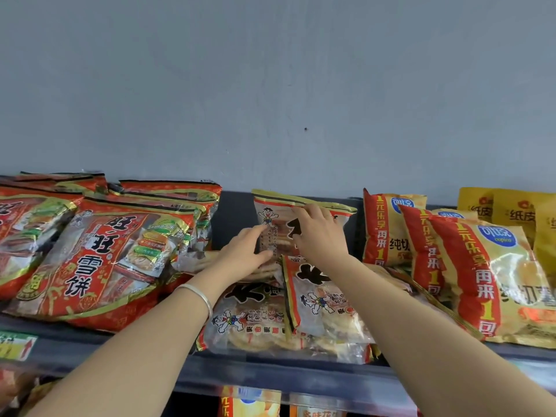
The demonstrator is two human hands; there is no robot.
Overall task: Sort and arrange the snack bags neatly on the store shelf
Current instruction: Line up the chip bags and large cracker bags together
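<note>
The clear cracker bag (270, 218) is being stood up at the back of the shelf (270, 374), left hand (245, 251) flat against it, right hand (319, 236) on top (pinching or not, I cannot tell), and next it needs setting straight.

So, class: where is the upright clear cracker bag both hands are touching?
Head view, back centre of the shelf: the upright cracker bag stands between red bags on its left and yellow chip bags on its right.
</note>
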